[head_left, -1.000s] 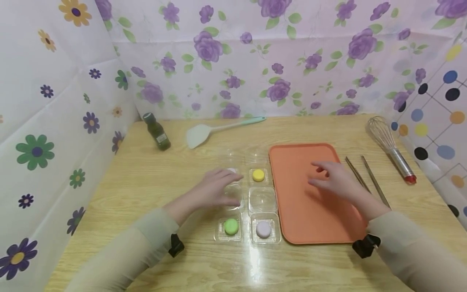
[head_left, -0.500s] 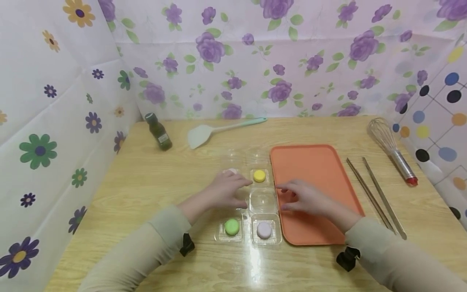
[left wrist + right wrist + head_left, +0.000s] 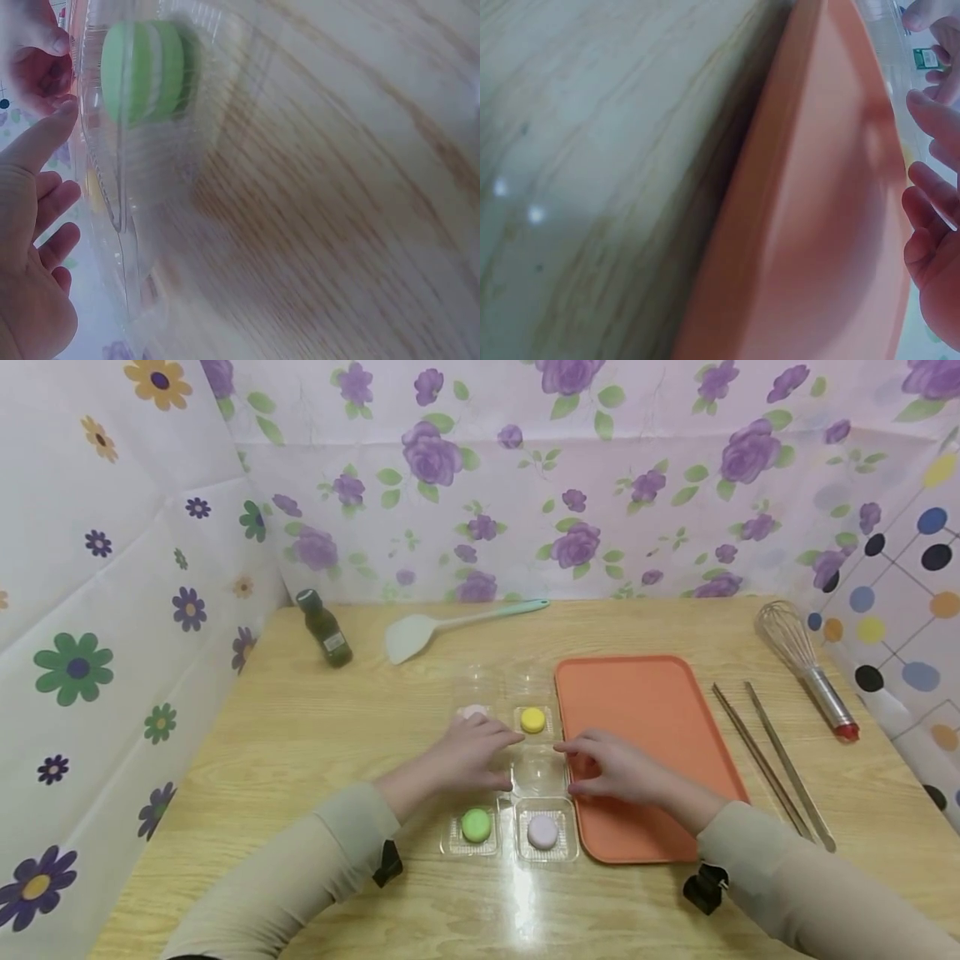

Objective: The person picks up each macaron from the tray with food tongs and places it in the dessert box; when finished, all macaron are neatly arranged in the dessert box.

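In the head view, my left hand [image 3: 474, 753] hovers over the middle of a set of clear plastic boxes, fingers spread, with thumb and fingertips at the left edge of a clear lid [image 3: 538, 774]. Facing it, my right hand [image 3: 611, 766] holds its fingertips by the lid's right edge, over the tray's left rim. Hinged to that lid is a box base with a lilac macaron [image 3: 542, 832]. A green macaron [image 3: 476, 825] sits in the box beside it, a yellow macaron [image 3: 532, 720] lies behind, and a pale pink macaron [image 3: 472, 711] is partly hidden behind my left hand.
An orange tray [image 3: 637, 693] lies right of the boxes, with metal tongs [image 3: 780, 752] beyond it. A whisk [image 3: 806, 668] rests at the far right. Toward the back are a spatula [image 3: 411, 637] and a dark green bottle [image 3: 324, 628]. Patterned cloths surround the table.
My right hand has moved left from over the tray to the lid's right edge. My left hand has shifted slightly right, to the lid's left edge. The macarons have stayed put.
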`<state>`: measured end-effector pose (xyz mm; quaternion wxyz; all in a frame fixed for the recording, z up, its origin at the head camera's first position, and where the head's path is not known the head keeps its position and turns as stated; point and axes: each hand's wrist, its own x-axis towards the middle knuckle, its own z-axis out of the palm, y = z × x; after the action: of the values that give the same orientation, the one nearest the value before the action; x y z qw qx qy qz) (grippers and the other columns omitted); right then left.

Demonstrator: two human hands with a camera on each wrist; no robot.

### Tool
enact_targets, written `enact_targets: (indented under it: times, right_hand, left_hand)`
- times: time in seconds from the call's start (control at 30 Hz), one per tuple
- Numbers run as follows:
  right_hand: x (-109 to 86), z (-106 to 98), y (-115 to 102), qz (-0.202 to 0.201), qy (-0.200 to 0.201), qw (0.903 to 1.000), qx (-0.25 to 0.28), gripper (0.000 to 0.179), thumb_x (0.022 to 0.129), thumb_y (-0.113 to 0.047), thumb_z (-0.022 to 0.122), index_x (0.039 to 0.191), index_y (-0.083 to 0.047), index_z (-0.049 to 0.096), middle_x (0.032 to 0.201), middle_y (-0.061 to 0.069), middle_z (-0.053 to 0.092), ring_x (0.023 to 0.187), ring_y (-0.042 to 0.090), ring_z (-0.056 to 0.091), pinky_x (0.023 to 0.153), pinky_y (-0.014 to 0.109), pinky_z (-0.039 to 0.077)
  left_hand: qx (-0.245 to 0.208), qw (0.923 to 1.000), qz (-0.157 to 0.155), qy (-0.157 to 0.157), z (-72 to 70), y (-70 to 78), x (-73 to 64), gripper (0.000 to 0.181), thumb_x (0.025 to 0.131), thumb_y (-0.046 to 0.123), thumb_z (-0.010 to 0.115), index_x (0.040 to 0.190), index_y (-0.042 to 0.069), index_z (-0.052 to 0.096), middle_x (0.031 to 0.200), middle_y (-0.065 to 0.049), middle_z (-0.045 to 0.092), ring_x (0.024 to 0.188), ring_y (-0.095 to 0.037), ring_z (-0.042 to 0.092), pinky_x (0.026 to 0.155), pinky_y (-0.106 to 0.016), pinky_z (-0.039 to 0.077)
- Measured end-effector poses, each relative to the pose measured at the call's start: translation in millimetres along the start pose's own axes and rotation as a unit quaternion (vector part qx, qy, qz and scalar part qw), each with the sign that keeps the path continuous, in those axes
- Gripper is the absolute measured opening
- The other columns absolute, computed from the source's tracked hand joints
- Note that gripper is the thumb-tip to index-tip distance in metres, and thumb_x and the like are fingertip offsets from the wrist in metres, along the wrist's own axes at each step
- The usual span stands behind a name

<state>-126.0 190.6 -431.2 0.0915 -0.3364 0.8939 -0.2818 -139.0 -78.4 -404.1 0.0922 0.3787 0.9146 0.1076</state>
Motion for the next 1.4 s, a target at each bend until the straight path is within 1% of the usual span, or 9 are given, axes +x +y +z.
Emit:
enact_targets:
  times: [0.3, 0.53, 0.77, 0.97, 1.13, 1.27, 1.4]
  right_hand:
    - [2.2, 2.3, 0.6, -0.004, 0.006, 1.0000, 0.002, 0.048, 0.079, -0.027, 0.076, 0.120, -0.006, 0.062, 0.106, 0.002, 0.056, 0.092, 0.015, 0.050, 0.081, 0.034, 0.045]
    - [0.3, -2.9, -4.1, 0.012, 0.008, 0.9998, 0.017, 0.046, 0.079, -0.024, 0.075, 0.119, -0.005, 0.063, 0.110, 0.002, 0.056, 0.092, 0.014, 0.051, 0.080, 0.034, 0.045]
    - [-1.7, -15.8, -10.2, 0.018, 0.026, 0.9995, 0.007, 0.051, 0.078, -0.024, 0.076, 0.123, -0.005, 0.061, 0.111, 0.004, 0.056, 0.087, 0.016, 0.053, 0.073, 0.033, 0.047]
    - [-0.4, -22.2, -12.5, 0.020, 0.021, 0.9995, -0.012, 0.051, 0.079, -0.028, 0.075, 0.124, -0.007, 0.061, 0.115, 0.003, 0.056, 0.089, 0.015, 0.053, 0.073, 0.033, 0.047]
    - [1.0, -24.1, -14.7, 0.008, 0.031, 0.9993, -0.020, 0.051, 0.078, -0.027, 0.076, 0.123, -0.008, 0.061, 0.115, 0.004, 0.056, 0.088, 0.016, 0.053, 0.073, 0.033, 0.048]
    - [0.5, -25.0, -16.3, 0.005, 0.038, 0.9989, -0.025, 0.054, 0.078, -0.028, 0.077, 0.125, -0.009, 0.060, 0.116, 0.003, 0.056, 0.087, 0.015, 0.053, 0.072, 0.032, 0.047]
    - [0.4, -23.7, -16.0, 0.007, 0.040, 0.9989, -0.026, 0.057, 0.079, -0.029, 0.076, 0.129, -0.010, 0.056, 0.118, 0.003, 0.055, 0.087, 0.014, 0.053, 0.070, 0.031, 0.047]
  left_hand:
    - [0.011, 0.9999, 0.001, 0.001, 4.0, -2.5, 1.4, 0.074, 0.076, 0.045, 0.073, 0.139, 0.017, 0.046, 0.135, 0.001, 0.050, 0.120, -0.019, 0.040, 0.101, -0.043, 0.027]
    - [0.009, 1.0000, 0.002, 0.003, 1.2, -1.1, 1.3, 0.079, 0.074, 0.049, 0.073, 0.140, 0.017, 0.044, 0.135, 0.001, 0.049, 0.120, -0.020, 0.040, 0.101, -0.042, 0.028]
    - [-0.010, 0.9997, -0.012, 0.020, -4.1, -1.7, 0.6, 0.087, 0.071, 0.053, 0.074, 0.142, 0.015, 0.040, 0.139, -0.002, 0.046, 0.125, -0.024, 0.039, 0.106, -0.046, 0.023]
    - [-0.026, 0.9991, -0.011, 0.030, -6.8, -1.0, 1.9, 0.092, 0.070, 0.054, 0.074, 0.144, 0.014, 0.036, 0.142, -0.007, 0.042, 0.128, -0.026, 0.037, 0.106, -0.048, 0.022]
    - [-0.018, 0.9991, -0.015, 0.035, -6.4, 0.3, 4.3, 0.097, 0.068, 0.057, 0.075, 0.145, 0.013, 0.034, 0.141, -0.005, 0.041, 0.127, -0.025, 0.037, 0.106, -0.048, 0.023]
    - [-0.011, 0.9991, -0.014, 0.039, -5.0, 0.8, 6.1, 0.103, 0.065, 0.059, 0.076, 0.146, 0.012, 0.032, 0.140, -0.005, 0.042, 0.125, -0.026, 0.037, 0.104, -0.048, 0.025]
    - [-0.002, 0.9987, -0.009, 0.050, -2.6, 1.7, 6.6, 0.102, 0.064, 0.058, 0.077, 0.144, 0.012, 0.034, 0.137, -0.006, 0.042, 0.123, -0.025, 0.037, 0.102, -0.047, 0.026]
